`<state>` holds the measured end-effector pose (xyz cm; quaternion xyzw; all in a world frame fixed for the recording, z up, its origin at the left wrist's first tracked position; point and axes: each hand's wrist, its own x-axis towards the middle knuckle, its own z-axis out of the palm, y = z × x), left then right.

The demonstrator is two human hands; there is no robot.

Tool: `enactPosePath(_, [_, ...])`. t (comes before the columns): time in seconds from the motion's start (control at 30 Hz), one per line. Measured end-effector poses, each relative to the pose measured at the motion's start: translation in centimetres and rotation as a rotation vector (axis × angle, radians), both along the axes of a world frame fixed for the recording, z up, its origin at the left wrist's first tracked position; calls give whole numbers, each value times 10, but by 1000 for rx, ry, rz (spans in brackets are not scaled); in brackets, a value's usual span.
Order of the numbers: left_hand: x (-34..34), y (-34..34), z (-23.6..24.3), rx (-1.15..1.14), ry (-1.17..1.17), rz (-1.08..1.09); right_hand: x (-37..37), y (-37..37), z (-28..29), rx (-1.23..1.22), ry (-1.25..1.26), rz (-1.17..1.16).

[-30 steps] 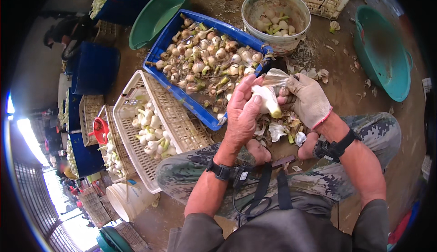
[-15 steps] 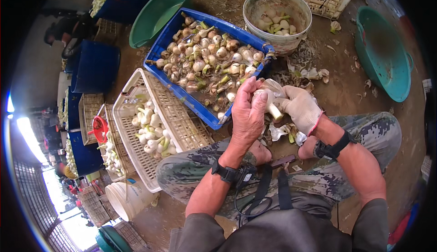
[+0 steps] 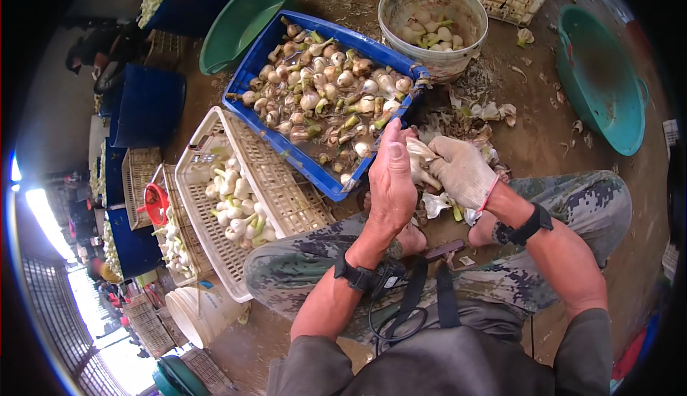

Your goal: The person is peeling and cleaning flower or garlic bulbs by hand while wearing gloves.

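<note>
Gripping a pale bulb [image 3: 422, 163], left hand [image 3: 391, 181] meets gloved right hand [image 3: 461, 173].

A crate [image 3: 283, 35] full of bulbs [image 3: 322, 95] sits ahead of the seated person's knees — a slatted tray [image 3: 286, 196] lies to its left, a bucket [image 3: 458, 52] behind right, a basin [image 3: 608, 74] far right, peelings [image 3: 479, 113] between.

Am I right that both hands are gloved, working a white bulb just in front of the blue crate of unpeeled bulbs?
Not quite. Only the right hand wears a white glove; the left hand is bare, as the head view shows. The rest holds: both hands close on a white bulb just in front of the blue crate of unpeeled bulbs.
</note>
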<state>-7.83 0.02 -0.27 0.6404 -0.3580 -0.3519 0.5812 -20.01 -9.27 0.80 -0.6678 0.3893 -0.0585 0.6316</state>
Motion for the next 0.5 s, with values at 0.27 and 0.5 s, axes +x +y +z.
enactPosePath(0.27, [2, -3, -7, -150, 252, -16, -1, 0, 6, 367, -181, -195])
enactPosePath(0.5, [5, -7, 3, -314, 962, 22, -8, -7, 18, 756, -626, -302])
